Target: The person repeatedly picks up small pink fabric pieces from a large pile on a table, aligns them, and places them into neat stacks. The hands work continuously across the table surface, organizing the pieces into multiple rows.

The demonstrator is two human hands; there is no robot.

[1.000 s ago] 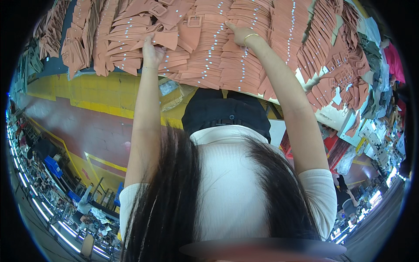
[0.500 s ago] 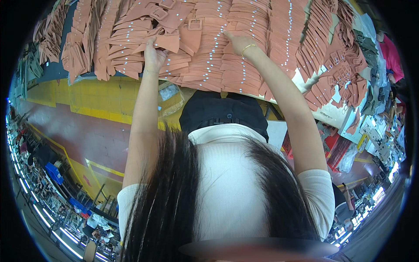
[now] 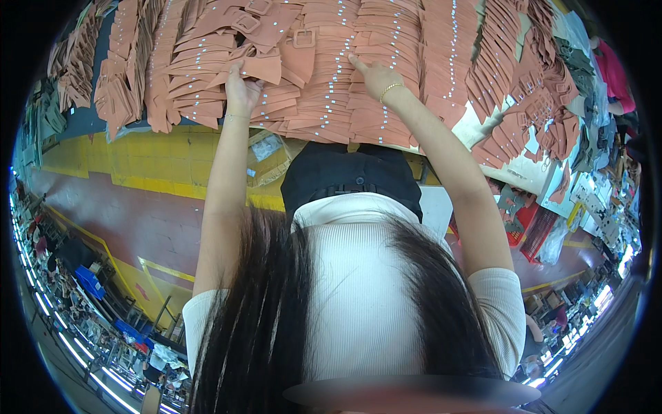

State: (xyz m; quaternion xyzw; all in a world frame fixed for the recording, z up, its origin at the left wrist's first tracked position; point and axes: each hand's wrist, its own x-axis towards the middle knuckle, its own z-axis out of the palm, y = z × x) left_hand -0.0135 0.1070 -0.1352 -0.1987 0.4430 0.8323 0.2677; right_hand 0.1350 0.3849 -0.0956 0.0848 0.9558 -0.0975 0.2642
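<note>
Reddish-brown leather-like pieces (image 3: 327,76) lie overlapped in long rows, with small white stickers running down them. My left hand (image 3: 243,91) is closed on the near edge of a flared brown piece (image 3: 263,69), its fingertips partly hidden. Farther right, my right hand (image 3: 381,79) stretches its index finger to the stickers on a middle row, seemingly touching it; nothing shows in that hand. Beyond the left hand lie more pieces with square covered buckles, among them one buckle (image 3: 303,38) on a wide piece.
A loose pile of buckled pieces (image 3: 541,103) lies at the table's right end, beside dark green pieces (image 3: 583,76). A person in a pink top (image 3: 614,76) is at the far right. Red crates (image 3: 536,234) stand below, right. A cardboard box (image 3: 272,162) sits under the table's near edge.
My right index finger has shifted slightly nearer along the stickered row. My left hand keeps its hold on the flared piece. The whole view has shifted slightly.
</note>
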